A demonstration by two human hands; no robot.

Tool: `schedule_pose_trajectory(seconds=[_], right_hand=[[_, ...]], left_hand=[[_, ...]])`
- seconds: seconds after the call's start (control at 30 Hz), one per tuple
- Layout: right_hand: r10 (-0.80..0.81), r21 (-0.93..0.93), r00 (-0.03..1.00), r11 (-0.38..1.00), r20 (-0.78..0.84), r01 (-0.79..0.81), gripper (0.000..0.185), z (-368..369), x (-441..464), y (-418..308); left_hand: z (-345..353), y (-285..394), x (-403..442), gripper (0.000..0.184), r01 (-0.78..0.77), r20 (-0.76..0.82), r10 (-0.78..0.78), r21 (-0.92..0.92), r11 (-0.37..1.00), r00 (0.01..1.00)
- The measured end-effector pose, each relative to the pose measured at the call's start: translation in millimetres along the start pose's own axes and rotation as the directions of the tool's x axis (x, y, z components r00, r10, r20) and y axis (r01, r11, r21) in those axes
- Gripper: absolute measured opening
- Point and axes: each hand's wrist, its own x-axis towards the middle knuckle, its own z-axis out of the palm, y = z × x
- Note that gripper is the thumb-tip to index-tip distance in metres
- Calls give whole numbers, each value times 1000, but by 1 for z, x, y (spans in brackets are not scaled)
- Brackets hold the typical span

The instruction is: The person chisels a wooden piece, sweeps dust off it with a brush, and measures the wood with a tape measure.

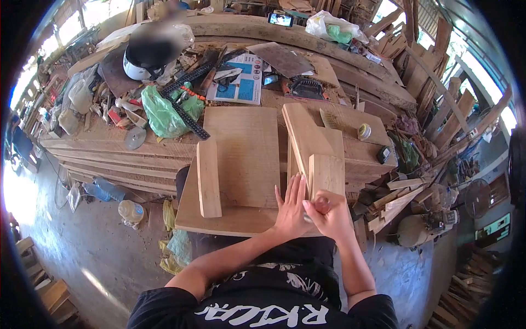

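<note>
My left hand (293, 211) lies with its fingers stretched out against the near end of a long wooden piece (298, 137). Close beside it, my right hand (334, 219) is closed around a tool with a reddish, see-through handle (323, 205); its working end is mostly hidden by my hands. A short wooden block (327, 171) lies just beyond my right hand, on a flat board. Left of my hands, another wooden block (208, 178) rests on a wide board (241, 159).
A green plastic bag (164, 112), a black perforated metal strip (186, 118), a printed sheet (238, 79) and a small round tin (364, 131) lie on the stacked planks. A helmet (143, 63) sits at the back left. A phone (280, 20) stands at the far side.
</note>
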Motion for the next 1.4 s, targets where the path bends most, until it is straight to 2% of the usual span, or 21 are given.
schedule_pose_trajectory(seconds=[0.1,0.17,0.2,0.3,0.37,0.47,0.5,0.6,0.63,0.73,0.87,0.93,1.07,1.1,1.2,1.27,1.33,1.4], right_hand=[[206,83,979,975,11,-206,28,3,-17,18],[226,166,972,963,-62,-213,30,11,-20,30],[241,211,966,953,-95,-217,32,14,-18,32],[310,386,950,880,-22,-278,32,12,-6,35],[353,493,936,811,18,-315,32,9,6,34],[408,546,912,754,48,-366,30,6,22,33],[370,496,928,796,54,-346,31,8,29,33],[441,201,860,846,255,-494,35,12,39,16],[410,136,890,888,201,-440,36,15,40,13],[430,-9,894,902,127,-432,28,18,49,17],[358,100,929,925,92,-367,25,18,70,27],[342,140,932,924,120,-357,28,11,92,49],[207,35,973,978,-104,-204,29,8,147,63],[220,-24,967,974,-129,-225,32,9,157,60],[52,-166,998,985,20,-48,34,25,165,58],[238,-297,930,943,281,-151,36,34,157,31],[401,-336,796,904,453,-265,38,52,144,23],[253,-305,870,944,422,-127,40,56,124,18]], left_hand=[[-17,9,3,126,-7,30,8,-46,999,1000],[-22,12,2,120,20,65,-16,-66,998,998],[-21,12,3,124,18,52,-16,-43,999,998],[-12,7,3,132,7,41,-9,47,999,999],[-6,4,2,132,5,9,-5,-4,1000,1000],[-6,0,2,133,-9,-33,6,-69,998,999],[-6,0,2,133,-11,-46,6,-108,994,999],[-5,-3,-2,128,0,-22,-3,-138,990,1000],[-5,-6,-1,128,-2,-19,-1,-148,989,1000],[-9,-2,-1,132,-12,-77,-3,-195,981,997],[-12,6,1,135,-19,-143,-11,-202,979,990],[-13,5,-1,137,-16,-105,-2,-167,986,994],[-14,8,1,138,0,-91,-11,-123,992,996],[-15,8,1,138,-27,-112,11,-138,990,994],[-11,5,0,141,-98,-207,71,-124,987,976],[-8,1,5,142,-174,-278,114,-201,964,954],[-7,2,5,143,-213,-336,121,-251,944,934],[-11,3,4,140,-125,-245,52,-294,947,968]])
